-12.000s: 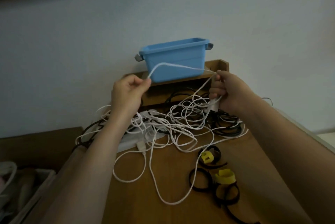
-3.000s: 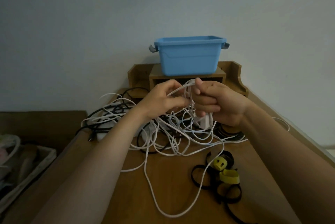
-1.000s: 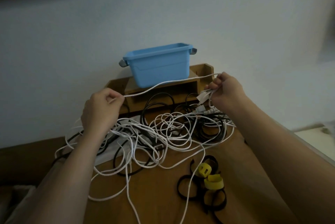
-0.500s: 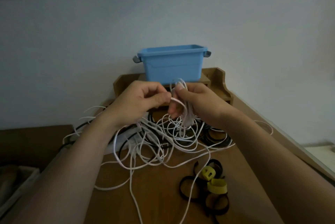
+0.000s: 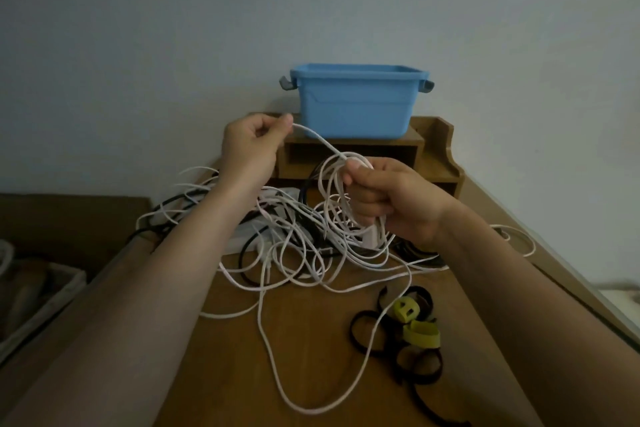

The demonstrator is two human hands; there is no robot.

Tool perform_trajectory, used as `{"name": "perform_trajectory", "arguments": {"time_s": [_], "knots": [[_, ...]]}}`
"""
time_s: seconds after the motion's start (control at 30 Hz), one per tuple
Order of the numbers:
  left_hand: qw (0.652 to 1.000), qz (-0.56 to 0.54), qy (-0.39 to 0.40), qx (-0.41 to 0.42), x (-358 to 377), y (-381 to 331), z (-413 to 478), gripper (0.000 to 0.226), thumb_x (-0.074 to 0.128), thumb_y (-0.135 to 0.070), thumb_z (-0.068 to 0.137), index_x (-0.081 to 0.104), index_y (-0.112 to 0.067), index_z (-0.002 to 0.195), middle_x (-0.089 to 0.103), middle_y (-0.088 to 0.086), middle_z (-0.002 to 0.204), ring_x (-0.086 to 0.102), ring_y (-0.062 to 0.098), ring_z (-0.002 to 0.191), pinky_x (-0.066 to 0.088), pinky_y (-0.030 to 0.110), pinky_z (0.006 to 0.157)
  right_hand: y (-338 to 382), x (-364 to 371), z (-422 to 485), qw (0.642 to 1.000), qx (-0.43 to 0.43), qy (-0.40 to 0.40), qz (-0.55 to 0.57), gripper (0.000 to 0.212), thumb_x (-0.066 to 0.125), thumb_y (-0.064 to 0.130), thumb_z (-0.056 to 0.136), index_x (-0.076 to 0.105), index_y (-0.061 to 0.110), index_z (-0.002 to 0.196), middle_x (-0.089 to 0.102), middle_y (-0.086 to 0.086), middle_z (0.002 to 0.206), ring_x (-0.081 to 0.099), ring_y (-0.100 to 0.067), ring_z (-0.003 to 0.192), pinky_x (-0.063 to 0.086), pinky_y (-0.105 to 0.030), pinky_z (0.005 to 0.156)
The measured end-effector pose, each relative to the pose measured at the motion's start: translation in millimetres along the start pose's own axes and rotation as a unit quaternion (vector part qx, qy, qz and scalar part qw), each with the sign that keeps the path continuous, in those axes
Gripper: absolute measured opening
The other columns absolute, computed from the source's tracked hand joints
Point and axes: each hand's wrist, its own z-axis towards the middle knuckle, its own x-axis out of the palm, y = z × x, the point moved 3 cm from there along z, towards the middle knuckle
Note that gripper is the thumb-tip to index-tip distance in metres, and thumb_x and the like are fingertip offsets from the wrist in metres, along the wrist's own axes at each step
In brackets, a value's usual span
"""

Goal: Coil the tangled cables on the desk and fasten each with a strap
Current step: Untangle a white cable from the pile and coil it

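White cable [image 5: 313, 137] runs taut through the air between the two hands, above the wooden tabletop [image 5: 221, 364]. From the head camera, the left hand [image 5: 251, 149] is raised in front of the blue bin [image 5: 356, 101], its fingers [image 5: 277, 125] pinched together on the strand near its upper end. The strand slopes down to the right hand [image 5: 391, 200], which sits lower and closer, fist closed around several gathered loops of the same cable; the loops hang from the top of the fist and drape down past the knuckles. Below both hands a tangle of cables [image 5: 294, 239], white and black mixed, lies spread over the middle of the tabletop, and one long white loop trails out toward the near edge. To the right of that loop, near the right forearm, a cluster of black straps [image 5: 398, 340] with yellow ends rests flat on the wood, apart from the tangle. The bin stands on a small wooden shelf unit [image 5: 433, 156] against the wall, behind the hands. None of the straps is on a cable.
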Motion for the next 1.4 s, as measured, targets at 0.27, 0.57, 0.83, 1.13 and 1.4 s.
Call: {"name": "perform_trajectory", "arguments": {"time_s": [0.27,0.57,0.83,1.13,1.4], "knots": [[0.983,0.056,0.172,-0.015,15,6,-10,0.018,0.057,-0.028,0.103,0.074,-0.024,0.102,0.060,-0.006,0.069,0.045,0.000,0.047,0.036,0.017,0.049,16,-25,0,0.973,-0.082,-0.124,0.178,0.029,0.041,0.030,0.106,0.050,0.016,0.082,0.030,0.010,0.049,0.026,-0.005,0.039,0.030,-0.019,0.043],[0.940,0.138,0.312,-0.003,31,10,-23,0.010,0.063,-0.028,0.099,0.072,-0.025,0.104,0.058,-0.008,0.057,0.050,0.003,0.048,0.042,0.019,0.049,37,-71,-16,0.843,-0.172,-0.345,0.374,0.043,0.039,0.036,0.110,0.045,0.018,0.072,0.024,0.009,0.047,0.020,-0.007,0.037,0.028,-0.020,0.042],[0.931,0.217,0.291,0.048,27,14,-19,0.009,0.064,-0.029,0.098,0.071,-0.027,0.094,0.067,-0.002,0.064,0.065,0.009,0.058,0.056,0.031,0.063,53,-106,-49,0.727,-0.250,-0.514,0.380,0.034,0.045,0.015,0.106,0.050,0.012,0.072,0.030,0.005,0.042,0.024,-0.010,0.035,0.033,-0.023,0.043],[0.946,0.221,0.225,0.074,21,16,-12,0.006,0.066,-0.025,0.097,0.068,-0.026,0.092,0.071,-0.002,0.073,0.066,0.006,0.067,0.050,0.032,0.068,43,-125,-54,0.693,-0.221,-0.570,0.381,0.021,0.052,0.017,0.106,0.064,0.005,0.093,0.048,-0.001,0.056,0.040,-0.011,0.042,0.042,-0.022,0.048],[0.921,0.200,0.301,0.145,28,-22,-28,0.010,0.063,-0.027,0.097,0.072,-0.030,0.093,0.071,-0.007,0.084,0.065,0.003,0.081,0.049,0.019,0.072,43,-91,-33,0.888,-0.151,-0.424,0.092,0.015,0.048,0.012,0.106,0.059,0.004,0.100,0.059,-0.006,0.069,0.057,-0.018,0.058,0.052,-0.034,0.067]]}}
